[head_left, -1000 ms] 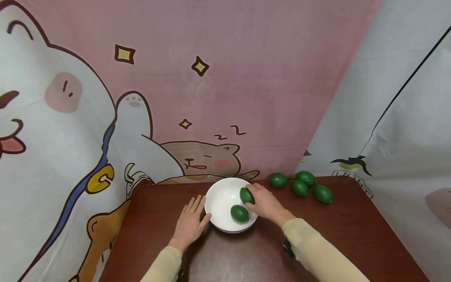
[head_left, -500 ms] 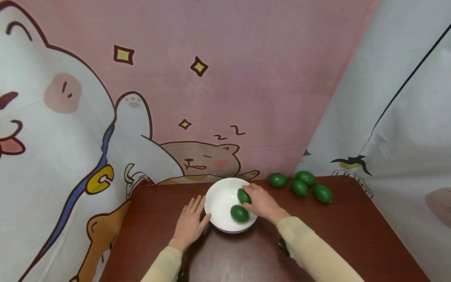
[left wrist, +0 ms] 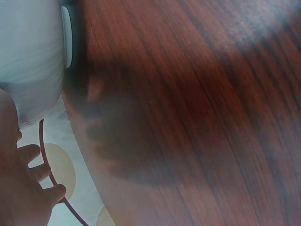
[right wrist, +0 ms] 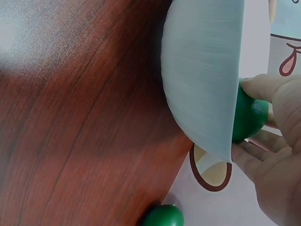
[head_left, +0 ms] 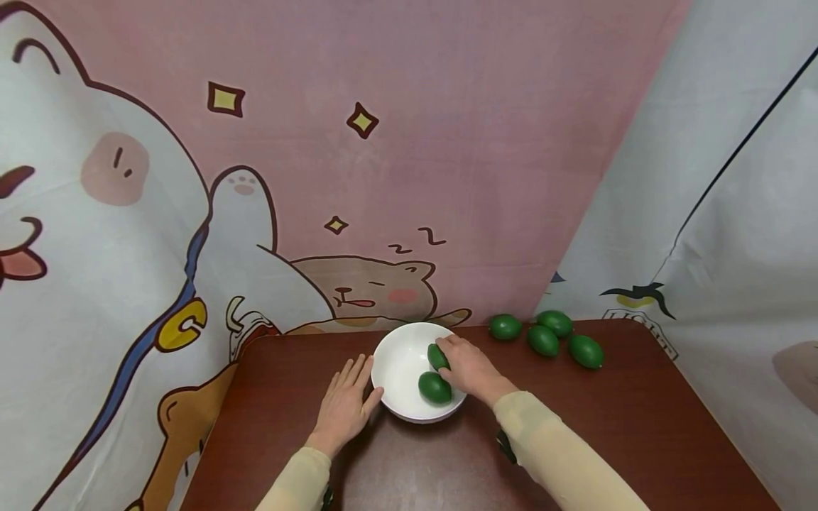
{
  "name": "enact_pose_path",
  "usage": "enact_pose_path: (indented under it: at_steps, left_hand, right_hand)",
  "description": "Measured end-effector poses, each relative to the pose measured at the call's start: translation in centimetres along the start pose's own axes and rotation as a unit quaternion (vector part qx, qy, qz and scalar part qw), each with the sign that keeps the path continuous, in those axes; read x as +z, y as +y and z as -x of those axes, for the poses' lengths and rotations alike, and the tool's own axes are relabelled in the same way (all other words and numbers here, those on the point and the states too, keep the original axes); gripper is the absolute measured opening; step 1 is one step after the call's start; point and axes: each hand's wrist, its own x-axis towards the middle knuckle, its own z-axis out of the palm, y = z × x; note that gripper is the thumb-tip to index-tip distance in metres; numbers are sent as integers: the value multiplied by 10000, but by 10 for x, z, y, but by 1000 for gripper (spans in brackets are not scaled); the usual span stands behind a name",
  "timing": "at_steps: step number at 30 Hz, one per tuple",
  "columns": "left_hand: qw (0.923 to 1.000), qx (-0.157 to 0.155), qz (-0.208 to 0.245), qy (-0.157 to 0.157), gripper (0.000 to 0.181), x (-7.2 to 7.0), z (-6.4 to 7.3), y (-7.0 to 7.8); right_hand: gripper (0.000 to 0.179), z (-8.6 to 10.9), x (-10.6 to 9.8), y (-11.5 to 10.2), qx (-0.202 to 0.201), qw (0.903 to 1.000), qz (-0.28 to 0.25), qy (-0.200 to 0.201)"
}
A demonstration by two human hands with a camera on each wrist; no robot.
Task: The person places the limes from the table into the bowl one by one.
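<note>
A white bowl [head_left: 397,376] stands near the far edge of the brown table. My left hand [head_left: 342,406] lies against its left side with fingers straight and thumb at the rim; the left wrist view shows the fingers [left wrist: 35,176] beside the bowl wall. At the bowl's right rim my right hand [head_left: 473,367] grips a green lime [head_left: 437,357] between thumb and fingers. In the right wrist view this lime [right wrist: 249,115] sits partly below the rim, its lower part hidden by the bowl wall. A second lime [head_left: 435,387] rests inside the bowl, just in front of the held one.
Several more limes lie at the back right of the table [head_left: 613,426]: one lime [head_left: 505,327] stands apart, the others, such as the front lime [head_left: 585,351], cluster farther right. A cartoon-printed curtain [head_left: 486,177] hangs right behind the table's far edge.
My right hand has shifted slightly left and further over the bowl with the lime in its grip. The left hand, the bowl and the other limes have stayed in place.
</note>
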Motion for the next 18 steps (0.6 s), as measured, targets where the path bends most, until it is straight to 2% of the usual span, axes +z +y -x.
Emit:
enact_pose_path:
  at_steps: [9, 18]
  left_hand:
    - [10000, 18, -1, 4, 70, 0, 0, 0]
    - [10000, 4, 0, -13, 70, 0, 0, 2]
  right_hand:
    - [55, -2, 7, 0, -179, 9994, 286, 58]
    - [53, -2, 12, -1, -143, 9988, 451, 80]
